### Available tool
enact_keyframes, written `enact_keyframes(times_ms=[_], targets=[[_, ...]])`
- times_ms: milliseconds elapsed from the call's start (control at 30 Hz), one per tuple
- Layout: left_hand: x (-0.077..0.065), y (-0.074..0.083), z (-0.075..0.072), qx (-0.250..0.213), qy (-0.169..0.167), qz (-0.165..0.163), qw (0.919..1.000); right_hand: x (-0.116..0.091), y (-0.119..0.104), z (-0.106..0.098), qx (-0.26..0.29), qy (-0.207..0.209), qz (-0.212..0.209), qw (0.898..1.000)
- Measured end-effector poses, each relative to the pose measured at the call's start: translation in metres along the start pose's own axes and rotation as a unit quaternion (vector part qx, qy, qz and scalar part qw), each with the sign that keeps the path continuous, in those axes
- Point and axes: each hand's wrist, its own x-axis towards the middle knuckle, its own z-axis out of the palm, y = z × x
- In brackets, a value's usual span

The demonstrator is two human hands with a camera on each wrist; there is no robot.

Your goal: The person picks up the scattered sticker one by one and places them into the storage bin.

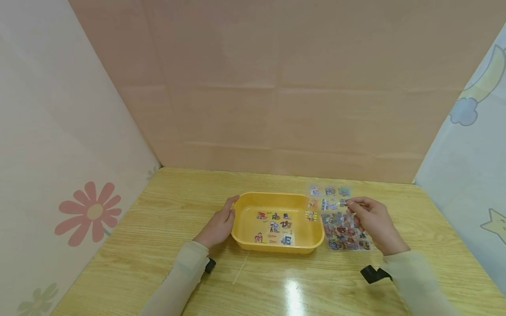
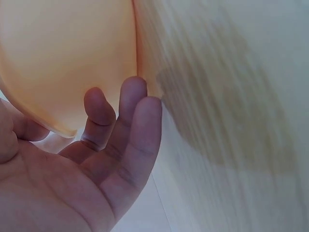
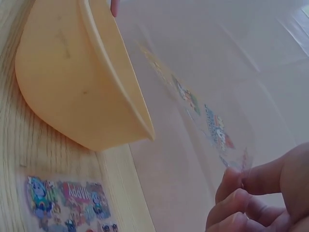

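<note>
A yellow plastic basin (image 1: 276, 249) stands on the table, with several cartoon stickers (image 1: 274, 226) on its inner bottom. My left hand (image 1: 217, 224) holds the basin's left end, thumb at the rim and fingers against the outer wall (image 2: 72, 53). Between thumb and forefinger, my right hand (image 1: 374, 221) pinches the edge of a clear sticker sheet (image 1: 330, 204). That sheet hangs over the basin's right end, upright in the right wrist view. Under the right hand, more printed sticker sheets (image 1: 341, 232) lie on the table beside the basin; whether they are stacked I cannot tell.
The wood-grain table (image 1: 189, 188) ends at a brown papered wall (image 1: 237, 109) behind. A flower-patterned panel (image 1: 95, 210) rises at left and a pale panel (image 1: 474, 153) at right. A thin pale strip (image 1: 240, 268) lies in front of the basin.
</note>
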Motion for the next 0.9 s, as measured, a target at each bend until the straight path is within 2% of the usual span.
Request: enact_keyframes(times_ms=[533, 767, 900], targets=[[0.001, -0.001, 0.001, 0.002, 0.001, 0.003, 1.0000, 0.002, -0.015, 0.022, -0.017, -0.041, 0.008, 0.999], [0.001, 0.000, 0.001, 0.006, 0.005, 0.006, 0.9999, 0.002, -0.022, 0.031, 0.008, -0.073, 0.006, 0.997], [0.001, 0.000, 0.001, 0.012, 0.007, 0.005, 0.9999, 0.004, -0.027, 0.036, 0.000, -0.084, 0.005, 0.996]])
